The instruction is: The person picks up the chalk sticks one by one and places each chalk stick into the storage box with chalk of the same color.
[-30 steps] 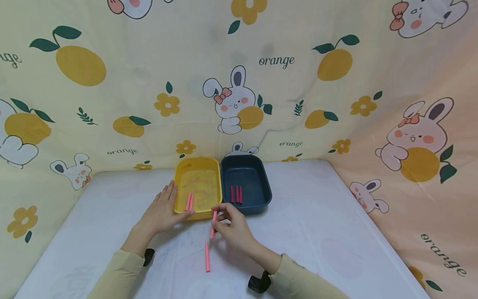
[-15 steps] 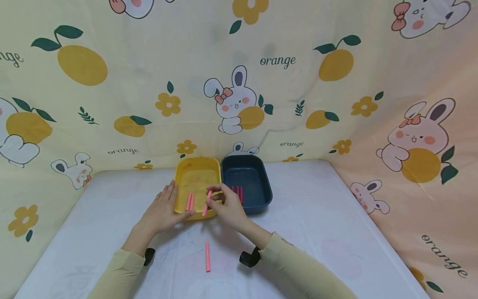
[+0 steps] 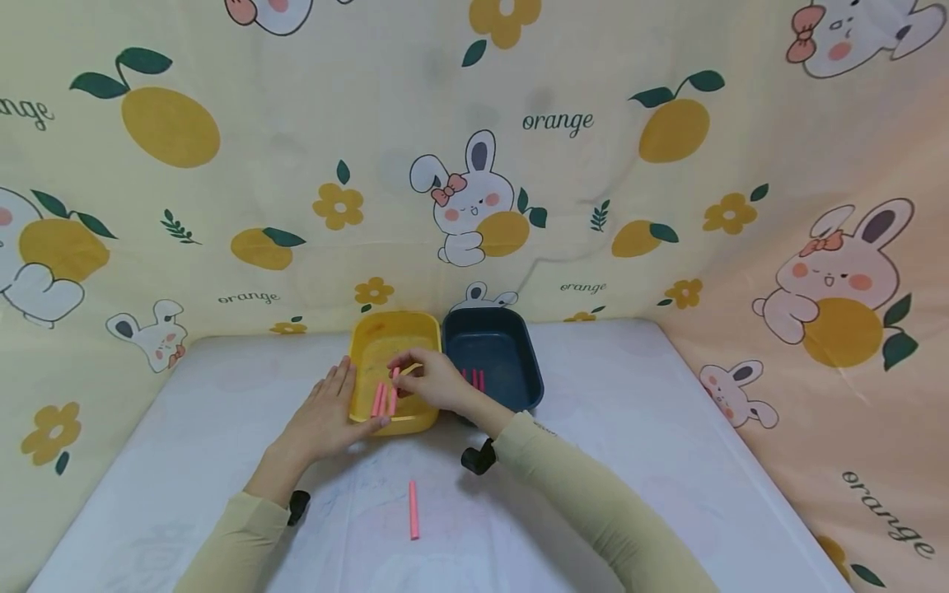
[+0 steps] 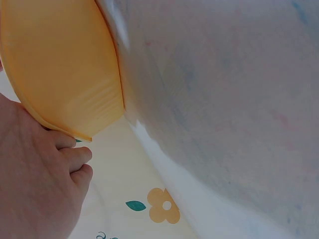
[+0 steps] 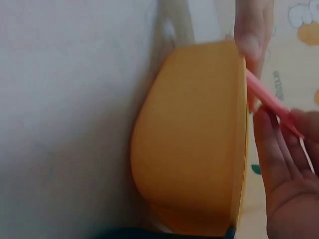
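Note:
My right hand point(image 3: 439, 384) pinches a pink chalk stick point(image 3: 395, 390) between thumb and fingers over the yellow box point(image 3: 363, 329). Beside it, two pink chalk sticks point(image 3: 379, 399) lie side by side in that box. In the right wrist view, the held chalk point(image 5: 268, 97) slants across the box's rim. My left hand point(image 3: 320, 418) rests against the yellow box, straight fingers along its left side and the thumb at its near rim. In the left wrist view, the left hand point(image 4: 37, 169) touches the rim. One more pink chalk stick point(image 3: 413, 511) lies on the table.
A dark blue box point(image 3: 532, 362) stands right against the yellow one. It holds darker pink sticks point(image 3: 481, 381), partly behind my right hand. Both boxes stand on a white-covered table point(image 3: 630, 461), with a printed cloth point(image 3: 415, 99) hanging behind.
My right hand has carried its chalk stick from the near rim up and left over the yellow box, beside the two sticks there. My left hand has stayed on the box.

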`<action>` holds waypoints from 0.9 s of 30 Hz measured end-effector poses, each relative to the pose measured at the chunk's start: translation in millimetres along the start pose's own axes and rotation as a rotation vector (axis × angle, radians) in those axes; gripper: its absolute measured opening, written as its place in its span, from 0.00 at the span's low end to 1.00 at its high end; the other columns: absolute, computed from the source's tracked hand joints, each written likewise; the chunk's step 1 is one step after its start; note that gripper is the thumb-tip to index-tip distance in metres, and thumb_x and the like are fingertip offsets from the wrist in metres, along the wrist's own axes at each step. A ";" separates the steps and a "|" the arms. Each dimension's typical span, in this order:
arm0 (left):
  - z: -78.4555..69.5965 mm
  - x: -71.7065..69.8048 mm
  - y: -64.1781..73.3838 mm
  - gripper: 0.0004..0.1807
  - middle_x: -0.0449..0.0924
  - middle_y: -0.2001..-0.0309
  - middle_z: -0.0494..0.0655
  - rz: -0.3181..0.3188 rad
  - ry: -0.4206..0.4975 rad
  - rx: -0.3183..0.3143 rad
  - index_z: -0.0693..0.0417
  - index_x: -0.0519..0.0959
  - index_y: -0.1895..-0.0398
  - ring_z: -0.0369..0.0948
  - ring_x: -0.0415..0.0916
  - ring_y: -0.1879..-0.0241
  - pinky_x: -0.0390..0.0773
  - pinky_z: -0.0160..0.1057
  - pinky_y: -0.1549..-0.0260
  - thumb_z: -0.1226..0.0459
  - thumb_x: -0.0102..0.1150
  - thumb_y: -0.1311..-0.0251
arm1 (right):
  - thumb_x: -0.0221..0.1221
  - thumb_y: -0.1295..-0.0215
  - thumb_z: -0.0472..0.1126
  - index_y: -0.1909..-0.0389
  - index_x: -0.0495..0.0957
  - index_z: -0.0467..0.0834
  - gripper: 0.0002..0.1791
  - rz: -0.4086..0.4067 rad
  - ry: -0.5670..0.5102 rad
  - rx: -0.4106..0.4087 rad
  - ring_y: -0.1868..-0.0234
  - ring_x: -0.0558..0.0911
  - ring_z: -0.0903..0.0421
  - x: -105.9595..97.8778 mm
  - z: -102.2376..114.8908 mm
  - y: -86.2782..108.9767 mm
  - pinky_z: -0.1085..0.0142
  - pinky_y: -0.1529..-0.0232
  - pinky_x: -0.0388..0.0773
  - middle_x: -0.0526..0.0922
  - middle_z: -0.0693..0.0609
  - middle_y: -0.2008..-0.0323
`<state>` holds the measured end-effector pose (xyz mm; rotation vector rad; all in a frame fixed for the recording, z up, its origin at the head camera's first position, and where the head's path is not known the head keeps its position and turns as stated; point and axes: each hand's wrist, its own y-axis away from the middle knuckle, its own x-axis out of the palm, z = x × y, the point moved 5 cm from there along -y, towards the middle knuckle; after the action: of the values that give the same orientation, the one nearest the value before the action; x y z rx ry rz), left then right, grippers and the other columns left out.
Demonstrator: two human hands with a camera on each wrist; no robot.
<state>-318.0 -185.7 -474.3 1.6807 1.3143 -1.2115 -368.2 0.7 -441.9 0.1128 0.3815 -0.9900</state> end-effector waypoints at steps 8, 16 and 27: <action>0.1 -0.9 1.5 0.68 0.36 0.17 0.66 0.005 0.007 -0.002 0.73 0.45 0.19 0.64 0.41 0.19 0.47 0.64 0.22 0.24 0.50 0.39 | 0.61 0.26 0.31 0.49 0.82 0.36 0.09 0.187 0.117 0.021 0.58 0.87 0.54 0.7 -5.7 -22.3 0.66 0.55 0.87 0.84 0.48 0.58; 0.6 -1.4 -0.3 0.67 0.35 0.17 0.66 0.014 0.016 -0.009 0.73 0.44 0.19 0.65 0.40 0.19 0.45 0.64 0.22 0.26 0.51 0.38 | 0.63 0.28 0.32 0.53 0.85 0.40 0.07 0.276 0.186 0.037 0.57 0.87 0.51 -1.7 -13.6 -36.1 0.67 0.54 0.87 0.87 0.50 0.60; -0.5 -1.2 -0.8 0.67 0.36 0.17 0.66 0.020 0.017 -0.010 0.72 0.44 0.19 0.64 0.39 0.19 0.46 0.63 0.22 0.26 0.52 0.38 | 0.68 0.32 0.37 0.55 0.89 0.44 0.07 0.328 0.453 -0.075 0.59 0.84 0.62 -9.5 -16.1 -50.4 0.74 0.51 0.82 0.89 0.57 0.60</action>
<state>-318.7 -185.5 -473.0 1.6972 1.3082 -1.1797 -419.0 -15.2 -449.4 0.3235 0.7873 -0.6178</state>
